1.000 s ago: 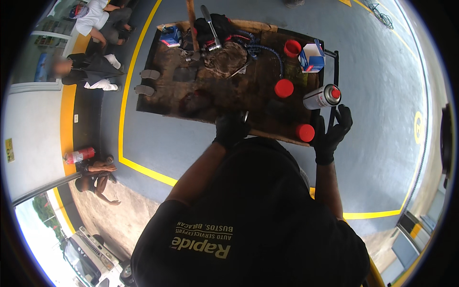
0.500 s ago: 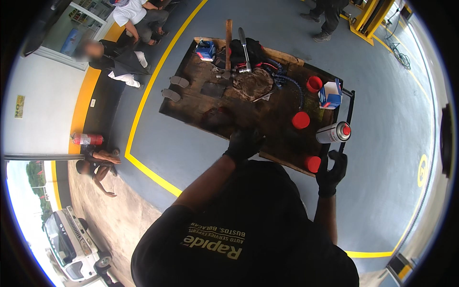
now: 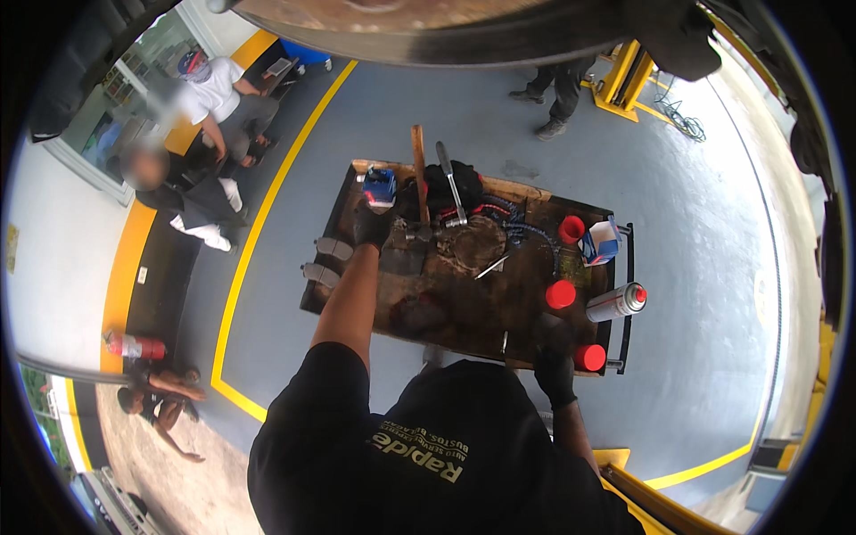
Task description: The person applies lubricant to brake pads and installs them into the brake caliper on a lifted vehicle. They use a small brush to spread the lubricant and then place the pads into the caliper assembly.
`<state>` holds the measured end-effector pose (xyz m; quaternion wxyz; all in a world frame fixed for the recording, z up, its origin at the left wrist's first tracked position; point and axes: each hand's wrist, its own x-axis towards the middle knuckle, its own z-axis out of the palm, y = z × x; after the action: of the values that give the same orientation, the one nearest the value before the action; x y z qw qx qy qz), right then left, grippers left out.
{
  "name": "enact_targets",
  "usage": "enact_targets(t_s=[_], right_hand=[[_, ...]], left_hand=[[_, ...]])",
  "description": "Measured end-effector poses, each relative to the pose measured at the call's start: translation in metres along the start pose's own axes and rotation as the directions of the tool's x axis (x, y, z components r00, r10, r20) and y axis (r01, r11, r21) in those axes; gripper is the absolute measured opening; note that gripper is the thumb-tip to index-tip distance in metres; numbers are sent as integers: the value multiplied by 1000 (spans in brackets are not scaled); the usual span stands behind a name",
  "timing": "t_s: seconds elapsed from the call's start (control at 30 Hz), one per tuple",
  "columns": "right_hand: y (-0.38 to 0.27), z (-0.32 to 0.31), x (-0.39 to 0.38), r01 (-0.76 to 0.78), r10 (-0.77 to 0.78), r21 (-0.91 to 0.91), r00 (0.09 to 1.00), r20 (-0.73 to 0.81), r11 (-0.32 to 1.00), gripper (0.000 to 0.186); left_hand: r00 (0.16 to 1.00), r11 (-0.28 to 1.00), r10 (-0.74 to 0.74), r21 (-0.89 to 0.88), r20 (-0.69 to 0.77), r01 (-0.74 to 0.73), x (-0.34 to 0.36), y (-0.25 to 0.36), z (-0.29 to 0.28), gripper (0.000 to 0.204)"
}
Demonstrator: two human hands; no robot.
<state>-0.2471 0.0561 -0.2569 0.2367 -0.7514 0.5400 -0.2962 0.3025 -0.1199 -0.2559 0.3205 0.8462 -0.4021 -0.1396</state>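
My left hand [image 3: 372,225], in a black glove, reaches to the far left of a wooden-topped cart [image 3: 526,316]. It is at the near side of a blue and white box [image 3: 380,185]; its fingers are too dark to make out. Beside it lie a wooden-handled hammer [image 3: 419,174] and a ratchet wrench [image 3: 451,183]. My right hand [image 3: 555,355], also gloved in black, is over the cart's near right part, left of a red cap [image 3: 589,358]. Blur hides its fingers. A spray can [image 3: 615,303] and another red lid [image 3: 560,294] are close by.
Two brake pads [image 3: 328,260] lie at the cart's left edge. A red cup [image 3: 572,229] and an open box [image 3: 600,242] are at its right. A large round metal part [image 3: 428,27] hangs across the top. People sit at the left wall; another stands beyond the cart.
My left hand has moved from the cart's near edge forward and left to the blue and white box. My right hand has shifted left over the cart. The round metal part has entered the view above.
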Motion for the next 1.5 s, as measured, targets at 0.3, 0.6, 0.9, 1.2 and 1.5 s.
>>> enact_targets(t_s=[0.3, 0.6, 0.9, 1.2, 1.5], right_hand=[[-33, 27, -35, -63, 58, -125, 997, -43, 990, 29], [-59, 3, -31, -288, 291, 146, 957, 2, 946, 21], [-46, -18, 57, 210, -218, -87, 971, -97, 974, 30], [-62, 4, 143, 353, -320, -171, 928, 193, 920, 25], [-63, 9, 139, 326, -272, -215, 930, 247, 921, 15]], left_hand=[[991, 993, -90, -84, -99, 82, 73, 19, 36, 69], [853, 788, 510, -457, 108, -413, -70, 51, -13, 65], [530, 677, 734, -514, 425, -526, -229, 62, 76, 92], [280, 191, 918, 308, 280, -932, -232, 4, 65, 75], [961, 952, -134, 237, -241, 192, -133, -84, -115, 54]])
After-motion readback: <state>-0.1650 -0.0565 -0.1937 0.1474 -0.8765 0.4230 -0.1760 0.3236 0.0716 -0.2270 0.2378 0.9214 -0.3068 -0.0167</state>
